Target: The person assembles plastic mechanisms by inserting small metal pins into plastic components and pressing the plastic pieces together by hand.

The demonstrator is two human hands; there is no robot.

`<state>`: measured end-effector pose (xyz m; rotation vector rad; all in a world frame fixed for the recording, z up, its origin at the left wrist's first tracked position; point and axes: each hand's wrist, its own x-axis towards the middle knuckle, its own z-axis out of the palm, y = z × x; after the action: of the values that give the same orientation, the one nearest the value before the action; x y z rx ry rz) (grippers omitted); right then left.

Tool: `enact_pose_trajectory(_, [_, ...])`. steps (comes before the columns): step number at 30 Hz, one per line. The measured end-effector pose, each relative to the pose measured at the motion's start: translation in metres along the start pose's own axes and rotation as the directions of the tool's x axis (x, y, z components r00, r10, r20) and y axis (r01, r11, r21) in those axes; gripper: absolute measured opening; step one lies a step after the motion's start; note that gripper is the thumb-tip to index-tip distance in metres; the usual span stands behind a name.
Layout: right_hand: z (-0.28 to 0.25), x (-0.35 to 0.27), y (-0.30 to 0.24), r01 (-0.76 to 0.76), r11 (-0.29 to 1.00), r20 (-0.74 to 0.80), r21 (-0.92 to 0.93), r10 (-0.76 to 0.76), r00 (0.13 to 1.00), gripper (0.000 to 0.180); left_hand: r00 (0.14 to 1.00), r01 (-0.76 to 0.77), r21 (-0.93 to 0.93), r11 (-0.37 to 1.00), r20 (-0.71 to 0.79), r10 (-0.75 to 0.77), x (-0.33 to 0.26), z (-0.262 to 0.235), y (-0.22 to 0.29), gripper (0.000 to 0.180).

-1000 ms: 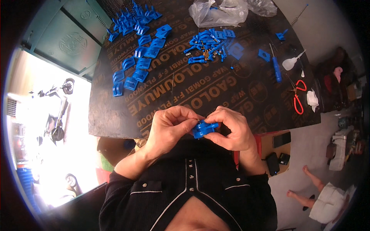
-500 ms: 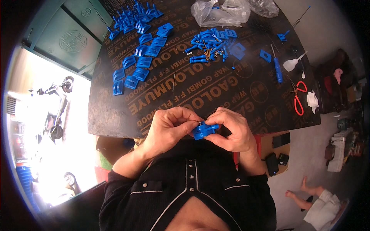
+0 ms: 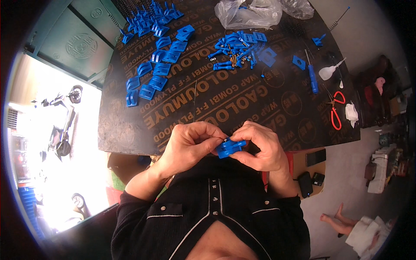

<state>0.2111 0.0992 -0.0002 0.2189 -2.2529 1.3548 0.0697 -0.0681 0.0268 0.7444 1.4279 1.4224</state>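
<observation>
Both hands meet just off the table's near edge over a blue plastic bracket (image 3: 229,148). My right hand (image 3: 262,145) grips its right side between thumb and fingers. The thumb and forefinger of my left hand (image 3: 193,141) are pinched together against its upper left side. A tiny pale, shiny bit shows by those fingertips, too small to name; anything else in the pinch is hidden. Ahead on the dark board lies a heap of blue plastic pieces (image 3: 240,48) with brass-coloured screws (image 3: 233,59) and small nuts.
Blue curved plates (image 3: 158,82) form rows at left, below a cluster of blue parts with dark springs (image 3: 149,21). Clear plastic bags (image 3: 248,15) lie at the back. At right are a blue screwdriver (image 3: 313,79), a white squeeze bottle (image 3: 328,72) and red-handled pliers (image 3: 336,116).
My hands and the bracket stay almost in place, the bracket tilting very slightly. At lower right, another person's bare legs have shifted a little.
</observation>
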Motion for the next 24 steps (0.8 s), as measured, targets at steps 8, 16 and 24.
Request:
enact_pose_trajectory(8, [0.0, 0.0007, 0.0011, 0.016, 1.0, -0.012, -0.005, -0.016, 1.0, 0.029, 0.999, -0.032, -0.017, 0.999, 0.021, 0.032, -0.0001, -0.0014, -0.0014, 0.013])
enact_pose_trajectory(16, [0.0001, -0.0012, 0.001, -0.037, 0.999, -0.042, 0.02, 0.038, 0.998, 0.032, 0.999, -0.038, -0.081, 0.996, 0.032, 0.041, -0.0014, -0.0013, -0.0061, 0.015])
enact_pose_trajectory(24, [-0.0018, -0.0007, -0.0005, -0.036, 0.999, -0.018, 0.009, 0.036, 0.999, 0.03, 0.988, -0.129, -0.037, 0.991, 0.077, 0.131, -0.0039, -0.0012, -0.008, 0.019])
